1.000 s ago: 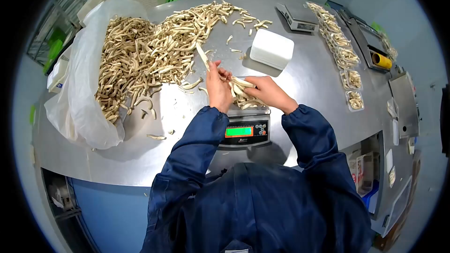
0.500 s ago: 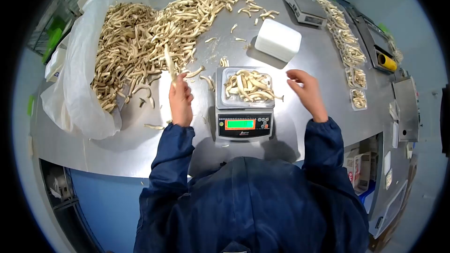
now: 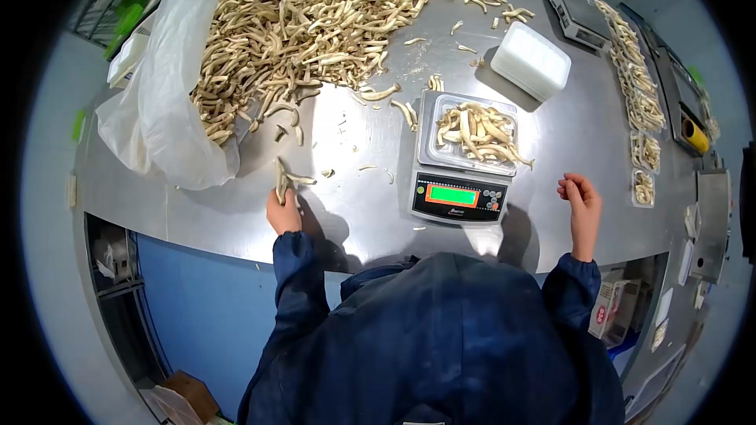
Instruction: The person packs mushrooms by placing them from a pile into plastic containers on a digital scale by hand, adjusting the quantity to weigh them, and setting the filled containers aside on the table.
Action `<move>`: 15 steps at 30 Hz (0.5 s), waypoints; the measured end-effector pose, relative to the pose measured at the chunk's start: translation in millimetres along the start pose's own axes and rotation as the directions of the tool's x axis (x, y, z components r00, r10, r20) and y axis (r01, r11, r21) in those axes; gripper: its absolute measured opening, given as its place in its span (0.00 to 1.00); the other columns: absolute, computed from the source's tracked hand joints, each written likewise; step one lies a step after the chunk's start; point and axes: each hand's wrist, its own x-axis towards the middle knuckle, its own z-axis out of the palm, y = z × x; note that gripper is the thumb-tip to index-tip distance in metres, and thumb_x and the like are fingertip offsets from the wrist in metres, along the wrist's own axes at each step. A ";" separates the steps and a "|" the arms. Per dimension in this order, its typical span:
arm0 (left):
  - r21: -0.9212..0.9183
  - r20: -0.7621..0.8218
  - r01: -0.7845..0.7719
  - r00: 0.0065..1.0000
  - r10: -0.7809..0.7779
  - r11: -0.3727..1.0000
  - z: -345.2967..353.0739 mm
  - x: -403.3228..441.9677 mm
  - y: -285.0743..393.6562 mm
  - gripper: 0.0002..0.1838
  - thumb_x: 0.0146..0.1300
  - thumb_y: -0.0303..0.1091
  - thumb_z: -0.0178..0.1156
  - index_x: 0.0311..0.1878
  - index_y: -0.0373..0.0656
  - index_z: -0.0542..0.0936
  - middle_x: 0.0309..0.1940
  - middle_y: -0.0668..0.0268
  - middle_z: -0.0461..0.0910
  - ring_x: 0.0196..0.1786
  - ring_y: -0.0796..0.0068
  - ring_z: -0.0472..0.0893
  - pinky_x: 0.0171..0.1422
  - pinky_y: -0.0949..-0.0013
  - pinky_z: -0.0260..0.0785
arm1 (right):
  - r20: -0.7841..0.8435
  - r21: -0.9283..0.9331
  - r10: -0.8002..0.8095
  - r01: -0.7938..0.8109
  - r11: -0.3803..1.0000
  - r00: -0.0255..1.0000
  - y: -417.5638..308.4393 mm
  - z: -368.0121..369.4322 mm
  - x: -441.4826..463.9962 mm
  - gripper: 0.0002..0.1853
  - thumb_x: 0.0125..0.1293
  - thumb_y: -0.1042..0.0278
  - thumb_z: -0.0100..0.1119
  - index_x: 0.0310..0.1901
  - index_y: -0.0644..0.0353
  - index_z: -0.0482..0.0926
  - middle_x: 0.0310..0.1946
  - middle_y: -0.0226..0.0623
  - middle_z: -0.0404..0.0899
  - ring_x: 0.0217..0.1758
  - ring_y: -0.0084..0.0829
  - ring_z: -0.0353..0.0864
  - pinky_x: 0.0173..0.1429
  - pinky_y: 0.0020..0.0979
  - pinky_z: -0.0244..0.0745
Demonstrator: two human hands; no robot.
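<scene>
My left hand (image 3: 284, 211) is closed on pale, long-stemmed mushrooms (image 3: 280, 176) over the table's front left. One stem points up past the fingers, and another sticks out to the right. In the air right of the scale, my right hand (image 3: 581, 203) has its fingers curled in, with nothing seen in them. Between the hands stands a digital scale (image 3: 458, 198) with a lit green display, its digits unreadable. On its pan rests a clear plastic tray (image 3: 432, 145) heaped with mushrooms (image 3: 477, 130); one overhangs the right rim.
A large mushroom pile (image 3: 291, 39) covers the back left, beside a white plastic bag (image 3: 161, 110). Stacked white trays (image 3: 531, 63) stand behind the scale. Filled trays (image 3: 644, 149) line the right side, near a second scale (image 3: 579, 20). Loose stems lie on the metal table (image 3: 354, 220).
The view has shifted, so the table appears farther right and higher. My left hand has come down toward the front left with mushrooms in it. My right hand has drawn back and curled its fingers.
</scene>
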 end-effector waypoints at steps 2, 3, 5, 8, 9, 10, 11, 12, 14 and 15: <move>0.156 -0.016 -0.126 0.991 0.130 0.980 19.4 15.2 -2.2 0.21 0.63 0.45 0.60 0.49 0.35 0.77 0.39 0.47 0.82 0.42 0.47 0.82 0.48 0.55 0.73 | -0.009 -0.024 -0.007 0.007 1.000 1.000 -8.2 4.1 -2.7 0.10 0.69 0.72 0.55 0.45 0.69 0.80 0.35 0.37 0.83 0.38 0.25 0.81 0.46 0.25 0.76; 0.212 0.012 -0.132 0.991 0.133 0.968 28.6 19.5 7.0 0.22 0.62 0.45 0.60 0.49 0.35 0.77 0.39 0.47 0.82 0.43 0.46 0.81 0.48 0.54 0.72 | -0.009 -0.038 -0.014 0.014 0.999 1.000 -11.3 5.4 -3.7 0.10 0.68 0.72 0.55 0.45 0.69 0.80 0.35 0.37 0.83 0.38 0.25 0.82 0.46 0.25 0.76; 0.317 0.073 -0.159 0.987 0.143 0.935 46.8 30.9 32.0 0.23 0.62 0.46 0.61 0.51 0.35 0.75 0.40 0.45 0.82 0.45 0.44 0.81 0.50 0.53 0.72 | -0.024 -0.059 -0.034 0.033 0.998 0.999 -11.4 6.0 -5.3 0.09 0.67 0.73 0.56 0.44 0.69 0.80 0.35 0.37 0.84 0.37 0.25 0.82 0.46 0.25 0.77; 0.301 0.228 -0.288 0.947 0.225 0.909 78.5 42.2 65.4 0.25 0.58 0.42 0.66 0.51 0.33 0.74 0.43 0.46 0.80 0.47 0.45 0.79 0.52 0.53 0.71 | -0.024 -0.080 -0.043 0.041 0.996 0.999 -9.7 6.3 -10.8 0.10 0.67 0.73 0.56 0.44 0.70 0.80 0.34 0.37 0.83 0.37 0.25 0.82 0.44 0.25 0.76; 0.296 0.255 -0.345 0.927 0.274 0.891 89.8 48.2 70.8 0.26 0.57 0.41 0.67 0.52 0.33 0.73 0.43 0.47 0.79 0.47 0.46 0.79 0.52 0.53 0.71 | -0.024 -0.092 -0.033 0.031 0.995 0.999 -9.9 5.9 -12.6 0.10 0.67 0.72 0.56 0.44 0.70 0.80 0.34 0.37 0.83 0.37 0.25 0.82 0.44 0.25 0.76; 0.169 0.267 -0.371 0.909 0.320 0.913 95.5 48.6 83.5 0.29 0.56 0.41 0.68 0.55 0.32 0.72 0.44 0.47 0.79 0.47 0.47 0.79 0.52 0.54 0.71 | -0.021 -0.103 -0.024 0.022 0.994 0.999 -9.5 5.2 -14.1 0.10 0.67 0.72 0.56 0.44 0.70 0.80 0.34 0.37 0.83 0.36 0.25 0.82 0.44 0.24 0.76; 0.041 0.271 -0.390 0.891 0.365 0.920 99.2 47.9 95.0 0.31 0.56 0.41 0.68 0.58 0.32 0.72 0.45 0.48 0.78 0.47 0.49 0.79 0.53 0.55 0.71 | -0.025 -0.088 -0.020 0.017 0.996 0.999 -7.7 4.1 -15.1 0.10 0.67 0.72 0.56 0.44 0.70 0.80 0.34 0.37 0.83 0.36 0.25 0.82 0.44 0.24 0.76; 0.060 0.246 -0.380 0.902 0.355 0.923 105.2 46.6 99.1 0.34 0.57 0.41 0.68 0.64 0.33 0.69 0.48 0.48 0.76 0.50 0.51 0.78 0.55 0.57 0.69 | -0.026 -0.071 -0.015 0.014 0.997 1.000 -5.2 3.6 -15.2 0.10 0.66 0.72 0.56 0.44 0.70 0.80 0.34 0.37 0.83 0.36 0.25 0.82 0.44 0.24 0.76; 0.043 0.178 -0.502 0.854 0.488 0.864 113.2 44.0 98.9 0.34 0.59 0.42 0.67 0.64 0.34 0.69 0.51 0.48 0.75 0.53 0.52 0.76 0.57 0.58 0.68 | -0.025 -0.060 -0.020 0.019 0.998 0.999 -0.8 6.4 -15.6 0.10 0.66 0.72 0.57 0.44 0.70 0.80 0.33 0.38 0.84 0.36 0.25 0.82 0.43 0.24 0.76; 0.038 0.143 -0.560 0.823 0.550 0.828 116.3 42.2 99.2 0.34 0.59 0.42 0.66 0.65 0.34 0.69 0.52 0.48 0.74 0.54 0.52 0.75 0.58 0.58 0.67 | -0.009 -0.086 -0.024 0.024 0.996 1.000 -0.4 11.0 -14.9 0.11 0.66 0.72 0.57 0.45 0.70 0.80 0.32 0.38 0.84 0.35 0.25 0.82 0.42 0.24 0.76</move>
